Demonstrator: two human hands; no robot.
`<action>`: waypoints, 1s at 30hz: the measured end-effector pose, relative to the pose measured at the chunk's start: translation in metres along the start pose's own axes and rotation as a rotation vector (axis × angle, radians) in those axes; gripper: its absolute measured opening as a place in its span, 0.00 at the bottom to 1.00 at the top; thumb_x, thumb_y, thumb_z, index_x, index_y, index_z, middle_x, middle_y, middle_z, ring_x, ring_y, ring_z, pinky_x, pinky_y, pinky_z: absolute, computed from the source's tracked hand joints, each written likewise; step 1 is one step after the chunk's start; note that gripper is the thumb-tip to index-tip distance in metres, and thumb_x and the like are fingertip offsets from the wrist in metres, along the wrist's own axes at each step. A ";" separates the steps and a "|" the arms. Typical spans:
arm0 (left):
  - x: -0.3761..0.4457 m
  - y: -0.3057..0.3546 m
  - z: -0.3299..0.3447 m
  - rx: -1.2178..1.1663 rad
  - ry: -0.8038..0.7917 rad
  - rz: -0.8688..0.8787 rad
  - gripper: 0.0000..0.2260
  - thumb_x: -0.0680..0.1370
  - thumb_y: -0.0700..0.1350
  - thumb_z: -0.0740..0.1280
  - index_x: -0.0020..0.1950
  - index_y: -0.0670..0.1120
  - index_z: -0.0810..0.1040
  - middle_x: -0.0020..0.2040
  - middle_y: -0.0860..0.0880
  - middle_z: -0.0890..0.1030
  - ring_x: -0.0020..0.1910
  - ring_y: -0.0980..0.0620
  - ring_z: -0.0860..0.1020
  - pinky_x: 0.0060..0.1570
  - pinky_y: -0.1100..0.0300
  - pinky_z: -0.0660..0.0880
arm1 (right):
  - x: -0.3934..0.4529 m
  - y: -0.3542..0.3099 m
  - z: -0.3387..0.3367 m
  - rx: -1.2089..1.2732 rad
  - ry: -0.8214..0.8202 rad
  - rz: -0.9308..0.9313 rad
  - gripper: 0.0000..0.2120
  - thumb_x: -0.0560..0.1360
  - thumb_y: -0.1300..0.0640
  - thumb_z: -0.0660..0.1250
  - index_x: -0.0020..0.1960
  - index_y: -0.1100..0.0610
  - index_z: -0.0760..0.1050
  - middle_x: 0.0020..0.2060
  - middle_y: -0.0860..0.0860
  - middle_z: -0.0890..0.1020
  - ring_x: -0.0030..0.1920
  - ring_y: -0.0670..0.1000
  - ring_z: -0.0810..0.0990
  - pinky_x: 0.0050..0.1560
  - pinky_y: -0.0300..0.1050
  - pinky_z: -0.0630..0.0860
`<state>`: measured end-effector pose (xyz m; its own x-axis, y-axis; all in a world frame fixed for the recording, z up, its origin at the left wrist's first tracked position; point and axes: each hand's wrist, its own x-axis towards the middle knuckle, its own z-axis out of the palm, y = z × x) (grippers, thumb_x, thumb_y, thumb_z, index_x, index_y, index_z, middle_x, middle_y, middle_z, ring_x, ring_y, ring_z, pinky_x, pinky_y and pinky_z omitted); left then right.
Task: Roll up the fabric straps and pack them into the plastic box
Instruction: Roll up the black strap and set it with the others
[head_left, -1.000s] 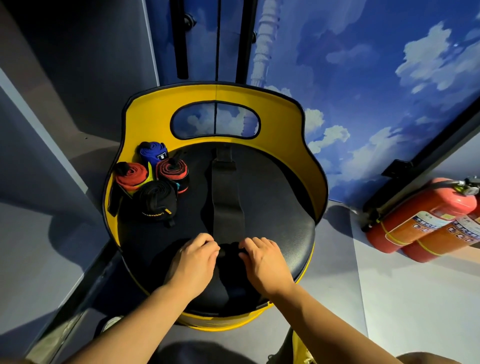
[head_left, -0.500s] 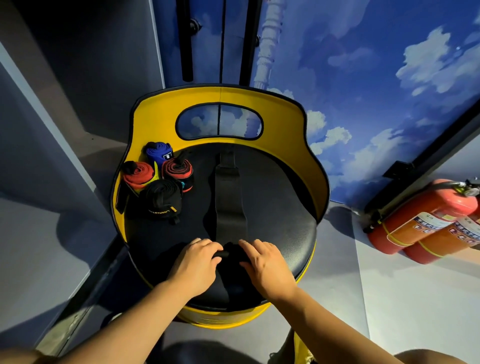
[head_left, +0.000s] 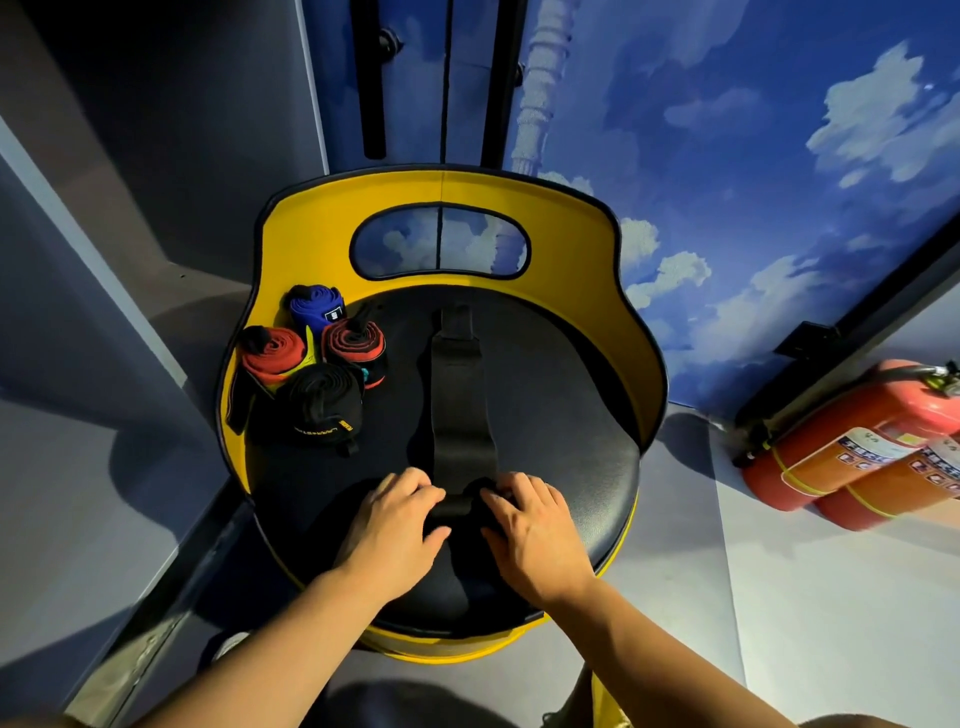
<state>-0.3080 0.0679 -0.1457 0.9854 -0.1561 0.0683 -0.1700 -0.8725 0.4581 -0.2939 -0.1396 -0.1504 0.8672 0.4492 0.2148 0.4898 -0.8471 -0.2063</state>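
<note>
While the long black fabric strap (head_left: 460, 400) lies flat along the round black seat (head_left: 561, 441), its near end is rolled. Left hand (head_left: 392, 525) and right hand (head_left: 530, 525) both pinch that roll.

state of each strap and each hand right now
black strap: flat on the seat, near end partly rolled
left hand: grips the roll's left end
right hand: grips its right end
blue strap: rolled
two red straps: rolled
black roll: rolled
</note>
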 end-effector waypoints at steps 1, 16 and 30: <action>0.001 0.000 0.000 -0.006 -0.016 -0.010 0.18 0.77 0.49 0.72 0.66 0.48 0.80 0.59 0.54 0.76 0.58 0.50 0.74 0.61 0.56 0.74 | 0.002 0.001 0.001 -0.014 -0.016 0.008 0.19 0.75 0.48 0.63 0.64 0.52 0.78 0.52 0.49 0.78 0.51 0.54 0.77 0.53 0.49 0.77; -0.006 0.004 -0.008 0.026 0.024 0.005 0.10 0.80 0.49 0.67 0.61 0.51 0.77 0.52 0.53 0.81 0.55 0.48 0.76 0.54 0.54 0.73 | 0.002 -0.003 -0.007 0.108 -0.072 0.123 0.14 0.79 0.49 0.60 0.59 0.55 0.76 0.49 0.52 0.78 0.48 0.56 0.76 0.49 0.52 0.75; 0.008 0.008 -0.004 -0.243 0.118 -0.238 0.13 0.77 0.53 0.73 0.60 0.50 0.83 0.52 0.51 0.85 0.52 0.50 0.82 0.50 0.56 0.79 | 0.013 -0.006 -0.001 0.218 0.020 0.253 0.13 0.78 0.48 0.64 0.56 0.55 0.79 0.44 0.52 0.83 0.44 0.56 0.80 0.45 0.52 0.78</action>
<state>-0.3012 0.0613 -0.1382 0.9940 0.1054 0.0295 0.0586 -0.7404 0.6696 -0.2859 -0.1289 -0.1454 0.9628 0.2249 0.1494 0.2689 -0.8491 -0.4547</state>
